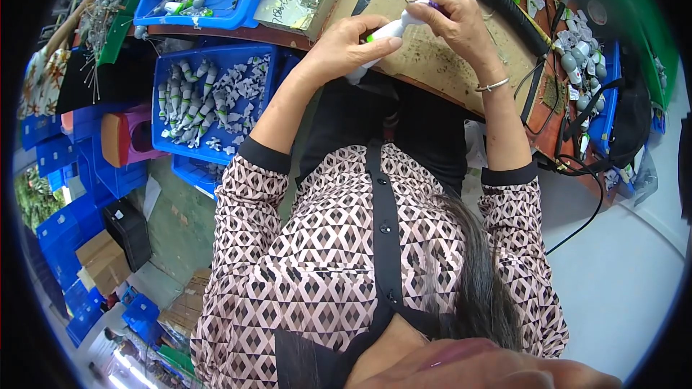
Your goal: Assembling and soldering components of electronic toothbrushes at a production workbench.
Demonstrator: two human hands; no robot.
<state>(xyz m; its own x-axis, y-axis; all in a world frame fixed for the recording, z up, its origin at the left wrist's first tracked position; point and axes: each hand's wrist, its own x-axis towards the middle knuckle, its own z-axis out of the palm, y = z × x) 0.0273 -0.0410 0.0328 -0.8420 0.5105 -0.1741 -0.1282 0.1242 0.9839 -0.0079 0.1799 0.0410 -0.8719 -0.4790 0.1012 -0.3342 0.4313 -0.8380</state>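
Note:
My left hand (355, 49) is closed round a white plastic piece (390, 31) with a bright green band, held above the front edge of the bench. At its upper right end, my right hand (455, 27) pinches the narrow white tip, where a bit of purple shows between the fingers. The lower end of the piece sticks out below my left fingers. Beneath both hands lies a worn brown board (425, 57). Whether the piece is one part or two joined ones, I cannot tell.
To the left, a blue tray (272, 79) holds many white, green-banded pieces. Another blue tray (249, 11) at the back left carries grey balls and parts. A black tool with a yellow band (504, 11) lies right of the board. More parts fill a blue bin (613, 94) beside black cables.

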